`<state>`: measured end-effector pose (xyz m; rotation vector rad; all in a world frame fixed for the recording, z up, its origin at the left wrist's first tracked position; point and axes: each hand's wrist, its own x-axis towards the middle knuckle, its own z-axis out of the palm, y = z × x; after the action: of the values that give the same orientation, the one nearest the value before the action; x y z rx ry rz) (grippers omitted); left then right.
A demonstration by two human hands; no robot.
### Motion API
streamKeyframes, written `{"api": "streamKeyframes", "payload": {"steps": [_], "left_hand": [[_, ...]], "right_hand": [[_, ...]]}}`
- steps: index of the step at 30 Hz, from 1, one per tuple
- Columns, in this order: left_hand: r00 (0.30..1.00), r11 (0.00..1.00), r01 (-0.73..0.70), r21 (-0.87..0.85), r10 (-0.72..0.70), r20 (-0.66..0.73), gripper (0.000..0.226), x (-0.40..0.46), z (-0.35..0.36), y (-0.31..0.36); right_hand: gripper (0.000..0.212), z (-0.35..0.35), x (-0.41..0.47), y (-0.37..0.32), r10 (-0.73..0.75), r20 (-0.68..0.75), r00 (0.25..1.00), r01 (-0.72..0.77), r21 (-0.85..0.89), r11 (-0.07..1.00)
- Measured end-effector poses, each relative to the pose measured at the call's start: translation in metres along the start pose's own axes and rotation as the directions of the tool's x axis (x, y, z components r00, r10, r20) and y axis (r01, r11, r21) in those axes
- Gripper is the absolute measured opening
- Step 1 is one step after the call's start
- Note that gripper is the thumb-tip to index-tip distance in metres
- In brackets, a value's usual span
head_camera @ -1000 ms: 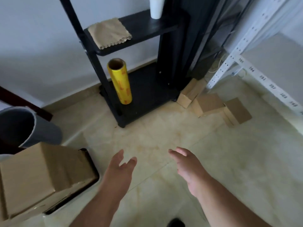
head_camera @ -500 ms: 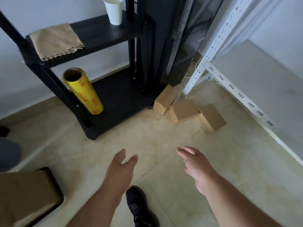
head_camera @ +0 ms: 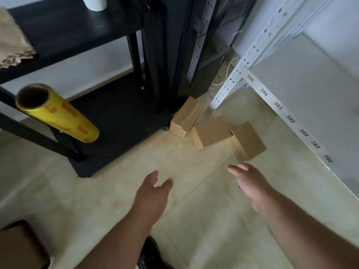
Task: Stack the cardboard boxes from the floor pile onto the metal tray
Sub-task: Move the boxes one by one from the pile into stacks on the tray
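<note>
Three small cardboard boxes lie on the tiled floor by the racks: a left box (head_camera: pixel 185 117) leaning at the black shelf's foot, a middle box (head_camera: pixel 210 132), and a right box (head_camera: pixel 248 140). My left hand (head_camera: pixel 153 193) hovers open over the floor, well short of them. My right hand (head_camera: pixel 250 181) is stretched out with straight fingers, just below the right box and not touching it. At the bottom left corner a cardboard box (head_camera: pixel 18 247) sits on a dark tray (head_camera: pixel 47 262), mostly cut off by the frame.
A black shelf unit (head_camera: pixel 116 113) stands left of the boxes with a yellow film roll (head_camera: pixel 58 115), a tan cloth (head_camera: pixel 13 43) and a white cup (head_camera: pixel 94 2). A white numbered rack (head_camera: pixel 281 111) borders the right. My shoe (head_camera: pixel 149 253) shows between my arms.
The view has swung right and closer to the floor boxes. Both hands have advanced toward them, still holding nothing. The tray with its box has slid to the bottom left corner.
</note>
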<state>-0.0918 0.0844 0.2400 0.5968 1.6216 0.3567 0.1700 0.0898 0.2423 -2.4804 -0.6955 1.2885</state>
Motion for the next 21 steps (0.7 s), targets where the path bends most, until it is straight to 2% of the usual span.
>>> {"api": "streamKeyframes", "payload": {"steps": [4, 8, 13, 21], "left_hand": [[1.0, 0.999, -0.01, 0.037, 0.009, 0.012, 0.068, 0.025, 0.032, 0.013], [0.999, 0.998, 0.028, 0.053, -0.03, 0.04, 0.067, 0.045, 0.073, 0.013], [0.996, 0.996, 0.086, 0.021, -0.086, 0.013, 0.066, 0.083, 0.13, 0.011], [0.99, 0.991, 0.136, -0.013, -0.135, 0.052, 0.072, 0.183, 0.271, -0.007]], "right_hand": [[0.071, -0.023, 0.043, 0.0, 0.008, -0.028, 1.0, -0.009, -0.058, 0.998], [0.071, -0.047, 0.094, 0.015, 0.042, -0.027, 0.999, -0.045, -0.14, 0.989], [0.078, -0.069, 0.175, 0.028, 0.063, -0.023, 0.998, -0.067, -0.225, 0.972], [0.076, -0.081, 0.319, 0.058, 0.024, -0.065, 0.998, -0.045, -0.345, 0.937]]}}
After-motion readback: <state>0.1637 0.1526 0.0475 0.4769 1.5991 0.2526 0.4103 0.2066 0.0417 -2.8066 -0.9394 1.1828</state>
